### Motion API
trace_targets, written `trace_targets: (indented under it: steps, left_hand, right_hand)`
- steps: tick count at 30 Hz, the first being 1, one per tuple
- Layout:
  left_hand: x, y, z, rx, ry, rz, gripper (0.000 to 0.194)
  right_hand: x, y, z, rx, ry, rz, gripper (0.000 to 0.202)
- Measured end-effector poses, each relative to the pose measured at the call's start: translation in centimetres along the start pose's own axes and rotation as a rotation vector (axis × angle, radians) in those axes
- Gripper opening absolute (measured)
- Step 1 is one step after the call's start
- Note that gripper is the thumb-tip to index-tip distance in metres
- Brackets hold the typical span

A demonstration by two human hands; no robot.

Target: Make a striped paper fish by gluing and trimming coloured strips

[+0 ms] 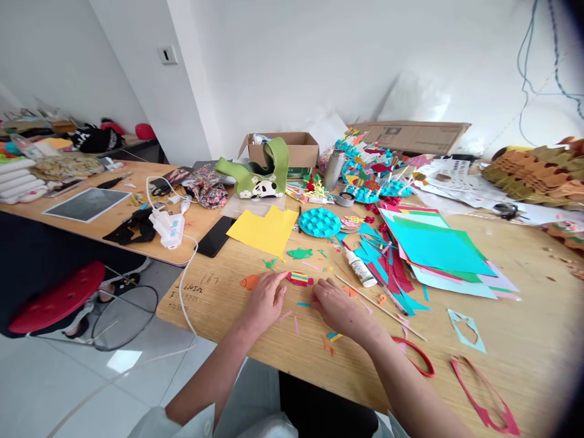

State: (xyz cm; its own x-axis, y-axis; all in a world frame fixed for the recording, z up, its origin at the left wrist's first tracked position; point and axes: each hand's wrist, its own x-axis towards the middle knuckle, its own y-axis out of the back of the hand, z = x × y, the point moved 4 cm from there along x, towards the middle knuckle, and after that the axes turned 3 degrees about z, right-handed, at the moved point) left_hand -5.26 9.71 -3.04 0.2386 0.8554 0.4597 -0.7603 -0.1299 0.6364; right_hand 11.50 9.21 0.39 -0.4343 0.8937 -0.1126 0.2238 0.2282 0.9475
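One left hand (267,301) is half open on the bench (547,316), its fingertip at one end of the striped paper piece (300,278). The right hand (336,307) bends near the other end; its grip I cannot tell. Beyond lie a green paper fish (300,253), then a blue plate (319,222).
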Motion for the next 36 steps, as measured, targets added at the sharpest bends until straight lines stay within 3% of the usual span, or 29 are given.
trace_targets:
  steps: [6, 12, 20, 29, 36]
  left_hand:
    - [0.1, 0.3, 0.6, 0.021, -0.017, -0.023, 0.04]
    - [0.1, 0.4, 0.9, 0.006, -0.03, -0.038, 0.04]
    - [0.1, 0.2, 0.9, 0.017, -0.035, -0.066, 0.043]
    - [0.2, 0.2, 0.9, 0.013, -0.04, -0.023, 0.042]
    - [0.1, 0.0, 0.9, 0.026, -0.042, -0.008, 0.036]
  right_hand:
    - [1.1, 0.2, 0.9, 0.095, 0.025, 0.021, 0.016]
    - [2.9, 1.6, 2.5, 0.204, -0.052, 0.023, 0.012]
    - [1.6, 0.3, 2.2, 0.198, 0.071, -0.081, 0.009]
    - [1.3, -0.5, 1.2, 0.049, 0.092, -0.154, 0.016]
    - [1.0, -0.4, 1.5, 0.126, 0.15, -0.075, 0.018]
